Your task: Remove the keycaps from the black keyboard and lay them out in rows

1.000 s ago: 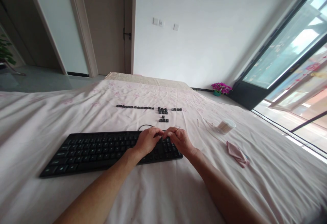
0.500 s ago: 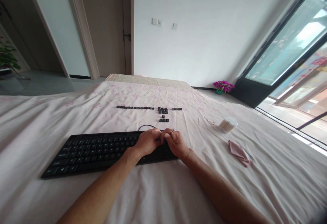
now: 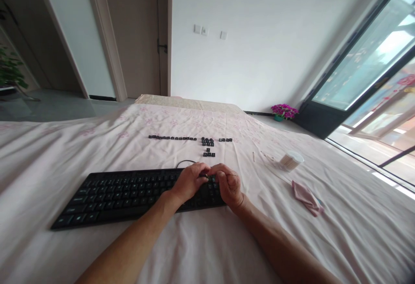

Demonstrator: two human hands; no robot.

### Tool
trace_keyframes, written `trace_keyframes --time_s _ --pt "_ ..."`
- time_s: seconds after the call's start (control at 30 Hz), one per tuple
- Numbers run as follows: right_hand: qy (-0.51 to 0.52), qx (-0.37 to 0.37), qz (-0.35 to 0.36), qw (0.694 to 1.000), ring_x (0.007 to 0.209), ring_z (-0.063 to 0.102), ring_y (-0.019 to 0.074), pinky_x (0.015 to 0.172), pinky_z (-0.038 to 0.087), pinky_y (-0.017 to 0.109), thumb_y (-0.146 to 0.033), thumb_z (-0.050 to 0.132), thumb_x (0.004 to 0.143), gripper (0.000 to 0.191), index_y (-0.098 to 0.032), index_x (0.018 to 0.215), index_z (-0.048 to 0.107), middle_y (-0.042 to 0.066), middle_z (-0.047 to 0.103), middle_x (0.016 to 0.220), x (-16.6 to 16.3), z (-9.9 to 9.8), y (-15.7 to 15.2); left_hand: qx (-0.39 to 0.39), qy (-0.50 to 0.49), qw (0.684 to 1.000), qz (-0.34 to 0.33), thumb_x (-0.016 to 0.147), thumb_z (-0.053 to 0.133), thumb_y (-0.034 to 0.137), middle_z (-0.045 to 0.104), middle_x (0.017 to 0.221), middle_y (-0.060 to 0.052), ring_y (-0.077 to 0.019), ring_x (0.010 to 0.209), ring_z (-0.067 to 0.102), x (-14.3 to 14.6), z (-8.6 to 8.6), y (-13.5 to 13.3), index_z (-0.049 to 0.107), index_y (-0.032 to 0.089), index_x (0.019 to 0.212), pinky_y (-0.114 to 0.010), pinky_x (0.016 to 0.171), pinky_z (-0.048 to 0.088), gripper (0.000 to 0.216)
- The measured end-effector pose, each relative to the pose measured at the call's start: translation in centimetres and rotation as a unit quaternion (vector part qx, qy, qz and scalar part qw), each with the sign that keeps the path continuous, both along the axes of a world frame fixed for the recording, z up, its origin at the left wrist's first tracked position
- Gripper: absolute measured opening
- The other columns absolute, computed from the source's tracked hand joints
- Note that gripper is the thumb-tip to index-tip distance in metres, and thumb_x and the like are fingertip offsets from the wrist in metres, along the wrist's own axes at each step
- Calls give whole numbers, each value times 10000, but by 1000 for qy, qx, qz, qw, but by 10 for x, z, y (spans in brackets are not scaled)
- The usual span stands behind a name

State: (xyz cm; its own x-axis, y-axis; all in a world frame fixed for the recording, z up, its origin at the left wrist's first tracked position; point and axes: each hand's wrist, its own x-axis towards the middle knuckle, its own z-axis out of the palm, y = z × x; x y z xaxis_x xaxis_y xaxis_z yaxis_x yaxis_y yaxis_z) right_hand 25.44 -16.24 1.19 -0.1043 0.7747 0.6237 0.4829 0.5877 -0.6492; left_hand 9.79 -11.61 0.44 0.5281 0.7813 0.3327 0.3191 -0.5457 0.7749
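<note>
A black keyboard [image 3: 121,191] lies on the pink bedsheet, its right end partly under my hands. Over the keys near that end, my left hand [image 3: 190,183] is closed, thumb and fingers pinched together. My right hand [image 3: 230,186] curls just beside it, fingers bent down toward the same spot. Between the fingertips there is a small dark thing, too covered to name. Beyond the keyboard, loose black keycaps stand in a long row [image 3: 172,138], a block [image 3: 207,142], a short row [image 3: 226,140] and a small cluster [image 3: 209,154].
To the right lie a clear tub of cotton swabs [image 3: 291,161], a few loose swabs [image 3: 267,157] and a folded pink cloth [image 3: 306,197]. The keyboard's cable [image 3: 185,161] loops behind it. Purple flowers [image 3: 284,111] stand on the floor past the bed's edge.
My hands have drawn slightly apart at the fingertips, the right one shifting a little right. More of the keys between and under them now shows. The view has tilted slightly.
</note>
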Motion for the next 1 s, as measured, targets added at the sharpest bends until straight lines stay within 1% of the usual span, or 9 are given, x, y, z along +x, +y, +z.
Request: trace_keyframes --time_s 0.13,0.23,0.3,0.43,0.63,0.77,0.83,0.93,1.0 --pt "-83 49 -78 992 857 579 204 848 432 347 -246 378 929 268 -223 949 644 56 647 826 7 13 4 -95 -69 993 30 721 588 95 679 919 -19 -145 843 633 1 -6 7 628 194 988 -242 787 497 288" --pt "-131 16 -103 986 868 587 199 838 433 323 -233 375 935 278 -219 1070 618 50 643 811 12 19 10 -127 -107 985 55 710 581 66 680 914 -35 -141 835 645 2 -11 10 625 173 1000 -252 794 510 313" --pt "-153 -33 -98 983 846 603 182 788 445 287 -252 388 938 265 -223 1049 626 44 651 854 12 18 14 -137 -134 979 62 720 587 77 673 924 -43 -143 831 652 2 -12 12 618 171 1011 -260 795 515 307" --pt "-198 -107 -105 969 820 623 174 746 439 256 -289 553 861 143 -239 931 668 22 673 893 6 10 20 -154 -172 971 67 725 612 108 649 925 -44 -150 805 668 -1 -10 12 595 177 1047 -260 762 526 330" --pt "-158 -139 -103 972 774 632 169 703 429 248 -241 601 802 101 -248 859 683 -11 700 830 3 2 22 -163 -183 969 40 728 611 128 639 955 -40 -158 831 671 -1 -14 13 576 196 1092 -274 776 529 372" --pt "-120 -140 -124 975 699 615 157 652 420 248 -266 593 785 114 -227 829 690 -9 702 792 25 -1 41 -136 -166 976 47 745 573 120 650 970 -44 -154 844 663 2 -16 13 587 198 1100 -278 801 526 364" --pt "-108 -147 -162 970 676 607 159 626 415 250 -299 595 772 137 -214 819 692 -2 702 779 46 -1 61 -114 -145 982 46 750 552 111 663 959 -44 -152 833 659 3 -14 11 619 190 1042 -273 801 522 309" --pt "-128 -183 -224 949 645 603 160 591 406 246 -297 573 754 162 -212 810 700 -4 696 745 78 0 95 -90 -112 989 43 749 529 93 674 947 -39 -148 809 654 3 -8 8 651 185 952 -257 775 518 254" --pt "-134 -190 -239 943 624 602 159 566 401 243 -283 549 757 185 -211 823 707 -1 695 736 95 -1 116 -82 -96 991 45 748 519 87 672 940 -32 -144 790 649 3 -6 7 658 191 935 -248 754 516 255"
